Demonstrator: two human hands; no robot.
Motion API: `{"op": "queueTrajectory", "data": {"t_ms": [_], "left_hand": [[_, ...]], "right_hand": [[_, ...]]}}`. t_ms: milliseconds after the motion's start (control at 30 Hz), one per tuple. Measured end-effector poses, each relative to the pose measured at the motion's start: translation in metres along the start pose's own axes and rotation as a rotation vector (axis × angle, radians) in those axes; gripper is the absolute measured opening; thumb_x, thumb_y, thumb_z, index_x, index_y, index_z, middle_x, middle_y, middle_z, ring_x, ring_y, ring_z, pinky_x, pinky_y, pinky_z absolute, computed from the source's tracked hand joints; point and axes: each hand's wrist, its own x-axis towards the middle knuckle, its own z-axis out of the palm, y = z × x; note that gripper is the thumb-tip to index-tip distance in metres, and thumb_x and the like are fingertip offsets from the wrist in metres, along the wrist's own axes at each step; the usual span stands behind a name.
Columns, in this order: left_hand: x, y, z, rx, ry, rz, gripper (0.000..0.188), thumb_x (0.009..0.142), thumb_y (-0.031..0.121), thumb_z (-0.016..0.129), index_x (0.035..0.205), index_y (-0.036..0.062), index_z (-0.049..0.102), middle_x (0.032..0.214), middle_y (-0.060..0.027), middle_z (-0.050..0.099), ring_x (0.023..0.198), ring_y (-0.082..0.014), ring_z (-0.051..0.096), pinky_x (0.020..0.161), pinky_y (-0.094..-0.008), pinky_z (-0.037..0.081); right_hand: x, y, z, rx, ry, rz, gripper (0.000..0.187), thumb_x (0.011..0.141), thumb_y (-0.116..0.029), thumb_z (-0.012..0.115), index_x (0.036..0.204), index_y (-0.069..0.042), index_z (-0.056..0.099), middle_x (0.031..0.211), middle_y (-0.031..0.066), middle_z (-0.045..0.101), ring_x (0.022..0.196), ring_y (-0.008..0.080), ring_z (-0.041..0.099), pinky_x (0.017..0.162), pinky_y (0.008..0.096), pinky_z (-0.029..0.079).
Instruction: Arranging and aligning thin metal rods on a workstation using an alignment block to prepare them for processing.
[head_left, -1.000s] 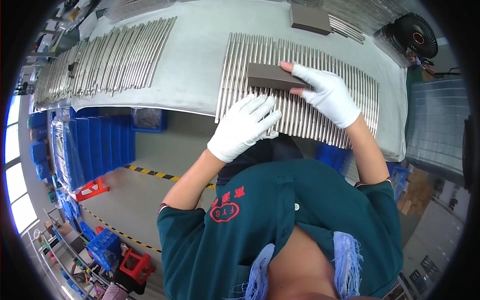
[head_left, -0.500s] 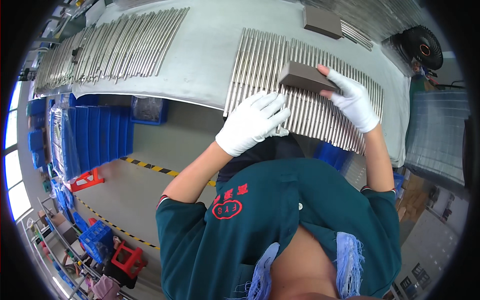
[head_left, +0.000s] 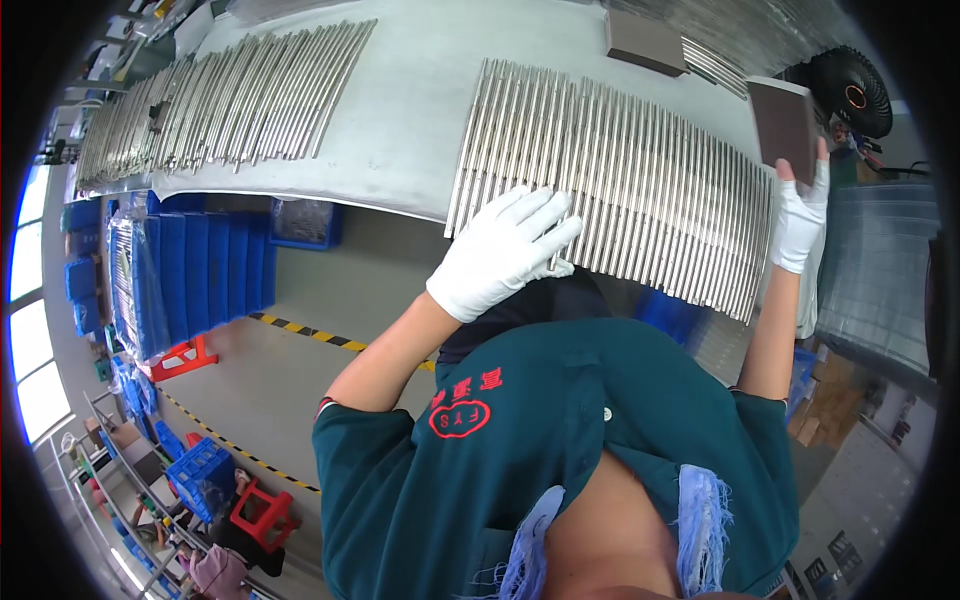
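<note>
Rods (head_left: pixel 630 185), held block (head_left: pixel 782 125), plastic (head_left: pixel 302 221) in bin (head_left: pixel 335 224)

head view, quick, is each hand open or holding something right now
Left hand: open, laid over the metal rods.
Right hand: closed, holding a brown rectangular block.

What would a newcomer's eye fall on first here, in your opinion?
Probably the broad row of shiny silver metal rods on the pale-covered table, with the white-gloved left hand over the row's near edge. Next might come the grey-brown rectangular block in the white-gloved right hand, just left of a round black fan.
</note>
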Motion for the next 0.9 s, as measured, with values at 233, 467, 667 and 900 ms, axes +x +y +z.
{"op": "queueTrajectory", "data": {"t_ms": [233, 467, 667, 900], "left_hand": [[-0.001, -0.005, 0.007, 0.077, 0.008, 0.037, 0.046, 0.073, 0.027, 0.072, 0.112, 0.0072, 0.059, 0.119, -0.0141, 0.059, 0.11, -0.0288, 0.059, 0.099, -0.0403, 0.046], [-0.005, -0.009, 0.013, 0.074, 0.027, 0.04, 0.045, 0.073, 0.031, 0.071, 0.11, 0.0071, 0.059, 0.118, -0.0137, 0.059, 0.111, -0.028, 0.06, 0.098, -0.0402, 0.047], [-0.004, -0.008, 0.01, 0.053, 0.028, 0.04, 0.039, 0.074, 0.019, 0.066, 0.111, 0.0078, 0.058, 0.12, -0.0132, 0.06, 0.114, -0.0283, 0.059, 0.1, -0.0413, 0.047], [-0.005, -0.006, 0.008, -0.006, 0.035, 0.031, 0.04, 0.073, 0.017, 0.067, 0.111, 0.0077, 0.06, 0.122, -0.0132, 0.059, 0.115, -0.0287, 0.059, 0.101, -0.0415, 0.047]], "right_hand": [[-0.043, -0.082, 0.085, -0.212, -0.833, -0.276, 0.059, 0.08, -0.007, 0.074, 0.135, -0.02, 0.059, 0.114, 0.0077, 0.07, 0.098, 0.025, 0.067, 0.09, 0.0321, 0.052], [-0.032, -0.08, 0.081, -0.266, -0.771, -0.508, 0.056, 0.075, -0.004, 0.074, 0.129, -0.015, 0.063, 0.102, 0.0119, 0.07, 0.091, 0.0285, 0.067, 0.082, 0.0355, 0.053], [-0.042, -0.095, 0.108, -0.288, -0.754, -0.533, 0.057, 0.075, -0.003, 0.074, 0.129, -0.017, 0.064, 0.103, 0.0108, 0.07, 0.093, 0.0289, 0.066, 0.083, 0.035, 0.053], [-0.027, -0.059, 0.034, -0.219, -0.615, -0.163, 0.062, 0.082, -0.007, 0.075, 0.14, -0.015, 0.055, 0.126, 0.0087, 0.065, 0.113, 0.0182, 0.061, 0.099, 0.0309, 0.047]]}}
